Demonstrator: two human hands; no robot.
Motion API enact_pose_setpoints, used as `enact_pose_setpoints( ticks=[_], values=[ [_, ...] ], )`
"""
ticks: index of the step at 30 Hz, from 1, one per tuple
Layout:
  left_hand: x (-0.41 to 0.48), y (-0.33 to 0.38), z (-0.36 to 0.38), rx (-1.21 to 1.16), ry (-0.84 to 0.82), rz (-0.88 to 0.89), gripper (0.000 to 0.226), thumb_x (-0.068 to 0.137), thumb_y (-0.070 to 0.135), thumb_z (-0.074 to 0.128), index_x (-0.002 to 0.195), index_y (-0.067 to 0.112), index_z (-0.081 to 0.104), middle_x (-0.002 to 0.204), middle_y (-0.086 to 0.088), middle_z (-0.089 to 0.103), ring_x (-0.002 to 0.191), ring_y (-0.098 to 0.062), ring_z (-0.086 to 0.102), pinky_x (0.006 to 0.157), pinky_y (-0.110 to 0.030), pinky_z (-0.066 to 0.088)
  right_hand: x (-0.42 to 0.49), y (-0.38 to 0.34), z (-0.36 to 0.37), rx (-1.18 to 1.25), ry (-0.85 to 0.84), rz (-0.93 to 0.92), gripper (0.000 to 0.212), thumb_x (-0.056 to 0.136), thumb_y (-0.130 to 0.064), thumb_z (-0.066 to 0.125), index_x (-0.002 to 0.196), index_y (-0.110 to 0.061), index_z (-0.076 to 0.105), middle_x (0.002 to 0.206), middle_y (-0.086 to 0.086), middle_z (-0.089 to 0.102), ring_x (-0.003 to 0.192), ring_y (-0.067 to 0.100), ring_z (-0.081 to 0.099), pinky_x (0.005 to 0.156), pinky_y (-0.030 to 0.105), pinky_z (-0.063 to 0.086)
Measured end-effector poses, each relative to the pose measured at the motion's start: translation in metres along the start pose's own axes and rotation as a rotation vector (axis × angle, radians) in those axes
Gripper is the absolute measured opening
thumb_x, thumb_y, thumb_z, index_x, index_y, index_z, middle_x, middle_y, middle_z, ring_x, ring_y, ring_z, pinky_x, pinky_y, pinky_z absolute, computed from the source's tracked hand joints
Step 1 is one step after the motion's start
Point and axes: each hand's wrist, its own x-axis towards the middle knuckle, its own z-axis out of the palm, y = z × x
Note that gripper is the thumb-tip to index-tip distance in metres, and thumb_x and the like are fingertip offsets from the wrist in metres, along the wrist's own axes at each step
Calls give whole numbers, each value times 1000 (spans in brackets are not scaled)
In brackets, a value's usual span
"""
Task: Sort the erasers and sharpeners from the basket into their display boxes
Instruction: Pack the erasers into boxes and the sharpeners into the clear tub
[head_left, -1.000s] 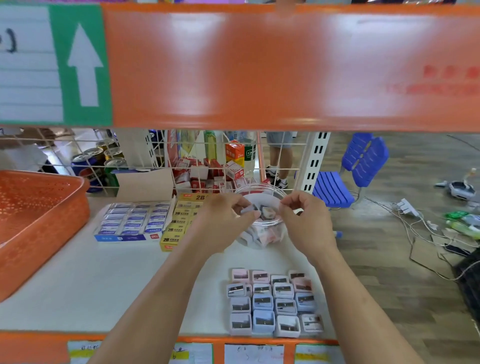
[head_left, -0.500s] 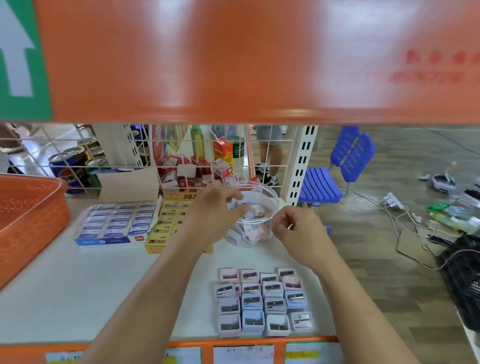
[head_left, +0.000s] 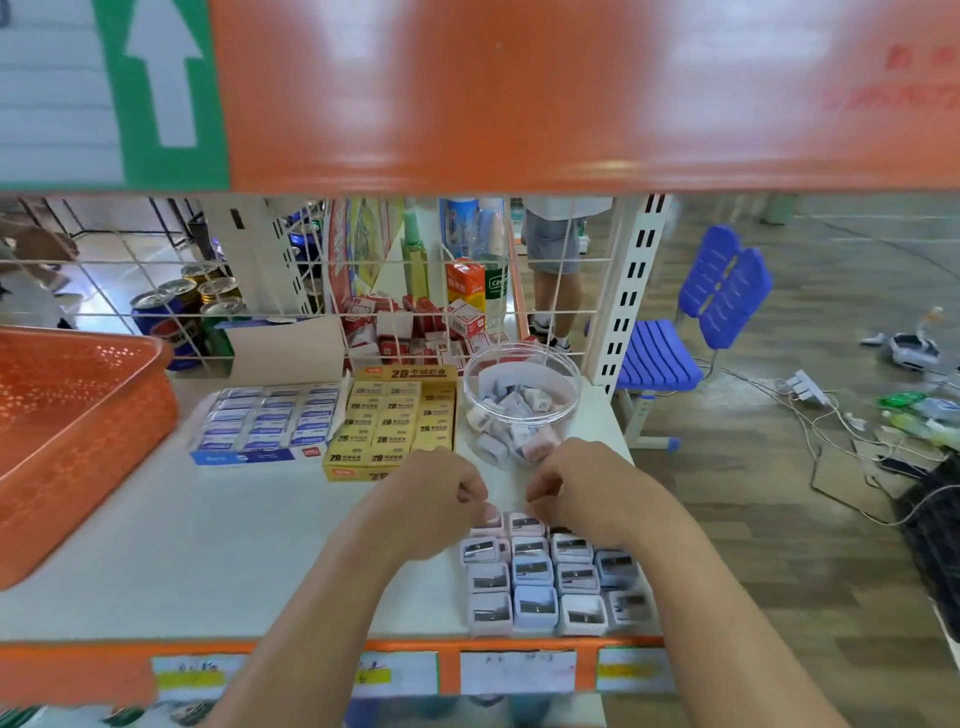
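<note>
White shelf board (head_left: 234, 545) bears the sharpeners (head_left: 550, 577), a tight grid at lower centre of the frame, with rows running left to right. Its upper row lies directly beneath the curled fingers of the left hand (head_left: 431, 499) and right hand (head_left: 582, 493), both equally near. Whether either pinches a piece cannot be told. Just above stands the clear tub (head_left: 519, 405). The eraser boxes (head_left: 332, 423) and orange basket (head_left: 78, 415) lie further left.

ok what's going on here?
A person is sorting stationery on a shelf. The left hand and right hand, fingers curled, meet at the far row of a grid of loose sharpeners; whether either grips one is unclear. Behind it, a clear jar holds more sharpeners. The blue eraser box and yellow eraser box look full; the orange basket sits far left.
</note>
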Motion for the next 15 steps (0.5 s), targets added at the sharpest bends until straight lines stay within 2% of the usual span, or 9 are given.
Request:
enact_pose_setpoints(
  ticks=[3,8,12,15],
  values=[
    [-4,-1,5,-30,23,4,8,88,29,65,86,22,70,84,11,66,78,-10,64,73,-28,55,3,-1,6,-40,-3,7,13,86,-17,62,83,-19,74,85,-2,65,77,15,59,60,20,39],
    [-9,0,9,-16,89,33,16,89,14,57,82,16,71,82,6,69,76,-14,65,69,-31,55,6,2,17,-75,48,53,11,86,-13,58,85,-17,68,90,3,63,80,19,59,63,25,45],
    [-10,-4,12,-54,132,25,17,89,15,56,80,20,69,80,9,68,75,-13,65,69,-32,56,3,2,15,-34,118,27,16,91,-16,55,77,-22,55,88,-1,59,78,14,52,54,15,31],
    [-11,-7,13,-117,189,33,18,90,15,57,78,20,69,76,10,66,75,-12,64,68,-31,55,-1,2,11,100,186,-5,16,92,-15,57,75,-15,58,87,-2,61,75,11,55,58,18,38]
  ],
)
